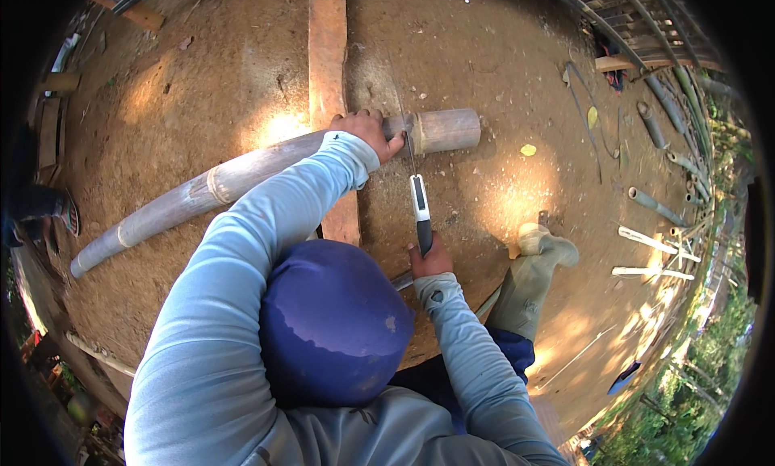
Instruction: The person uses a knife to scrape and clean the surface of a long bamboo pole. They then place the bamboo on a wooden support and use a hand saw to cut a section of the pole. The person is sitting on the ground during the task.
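A thick grey bamboo pole (pixel 266 171) runs from the lower left to the middle right, lying across a reddish wooden plank (pixel 327 70). My left hand (pixel 367 133) is closed over the top of the pole, near the plank, with its thumb toward the saw. In my right hand (pixel 432 256) is a hand saw (pixel 420 201) with a white and black handle. Its thin blade points away from me and crosses the bamboo just right of my left thumb, beside a joint ring. How deep the blade sits cannot be made out.
A rounded blue cloth-covered shape (pixel 335 325) lies between my arms. My booted leg (pixel 525 292) is at the right on the dirt floor (pixel 484 62). Cut bamboo pieces (pixel 658 206) and pale split sticks (pixel 654 270) lie far right. Another person's sandalled foot (pixel 71 213) shows at the left.
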